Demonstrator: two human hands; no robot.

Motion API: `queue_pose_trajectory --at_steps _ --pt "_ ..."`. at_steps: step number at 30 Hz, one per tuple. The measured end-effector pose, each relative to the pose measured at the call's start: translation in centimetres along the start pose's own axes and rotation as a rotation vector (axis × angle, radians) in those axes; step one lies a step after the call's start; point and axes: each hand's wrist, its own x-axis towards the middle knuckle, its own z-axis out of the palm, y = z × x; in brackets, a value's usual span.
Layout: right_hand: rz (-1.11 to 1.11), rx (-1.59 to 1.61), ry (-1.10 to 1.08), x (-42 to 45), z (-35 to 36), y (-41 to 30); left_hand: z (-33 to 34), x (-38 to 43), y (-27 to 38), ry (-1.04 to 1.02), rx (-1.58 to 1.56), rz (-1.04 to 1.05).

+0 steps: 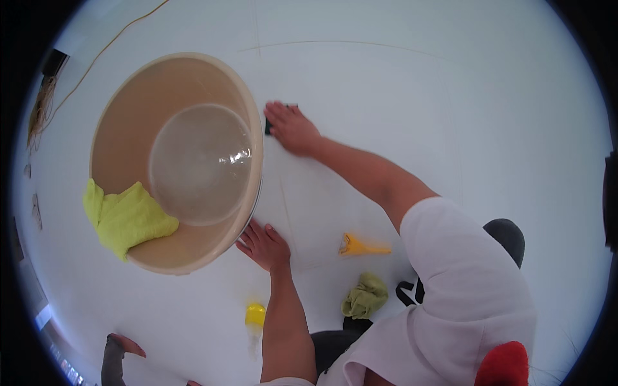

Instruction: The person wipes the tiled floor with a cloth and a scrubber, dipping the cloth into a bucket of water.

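My right hand (293, 129) lies flat over a dark green scouring pad (268, 126) on the white floor, just right of a large beige plastic basin (125, 125). Only edges of the pad show around the fingers. Low by the basin's near right side, my left hand (265, 247) has its fingers spread, with the fingertips partly hidden beneath the rim. Whether they touch the basin or the floor, I cannot tell. Shallow cloudy water (198, 169) appears to cover the basin's bottom. A lime-yellow cloth (130, 217) is draped over its near left rim.
An orange-yellow scraper (362, 247) and a crumpled olive cloth (365, 296) lie between my arms. A clear bottle with yellow (255, 314) is beside my left forearm. At lower left is another person's foot (129, 345). A yellow cord (104, 50) crosses the far left floor.
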Motion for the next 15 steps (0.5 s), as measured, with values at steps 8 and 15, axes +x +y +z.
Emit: queue_pose_trajectory --at_steps 8,15 --pt "0.164 0.001 0.037 15.7 0.3 9.8 0.0 0.4 0.1 0.033 -0.004 0.032" --pt "0.501 -0.153 0.243 1.2 -3.0 27.6 0.4 0.1 -0.7 0.075 0.039 0.003"
